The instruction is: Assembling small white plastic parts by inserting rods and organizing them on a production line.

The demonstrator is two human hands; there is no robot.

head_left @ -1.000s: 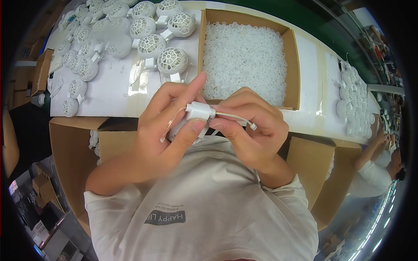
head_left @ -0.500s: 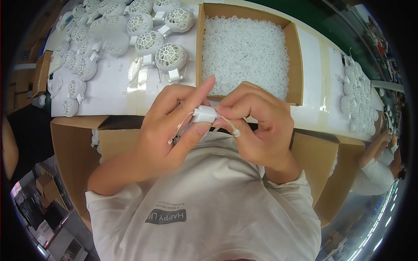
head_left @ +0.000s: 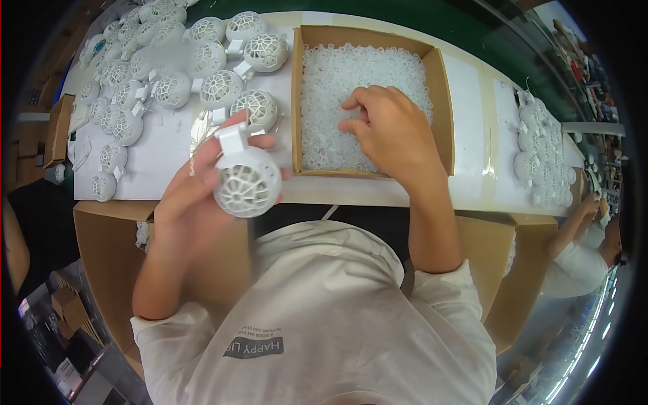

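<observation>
In my left hand (head_left: 192, 196) is a white round lattice-fronted housing (head_left: 247, 182) with a short rectangular neck. My thumb and fingers hold it by its side and neck, with the lattice face up. A thin wire end shows beside the hand. Over an open cardboard box (head_left: 299, 115) hangs my right hand (head_left: 395, 128), its thumb and forefinger apart with nothing visible between them. Small clear plastic ring-like pieces (head_left: 331, 81) fill that box. The other right-hand fingertips are curled out of sight.
Many similar white housings (head_left: 219, 88) cover the table's left side, and more (head_left: 536, 158) stand at the right. Open cartons (head_left: 111, 250) flank me below the table edge. A person in a white sleeve (head_left: 574, 270) sits at the far right.
My hands have moved apart. The left has swung left with the housing, turning its lattice face into view. My right hand has let go of its neck and reached over the box.
</observation>
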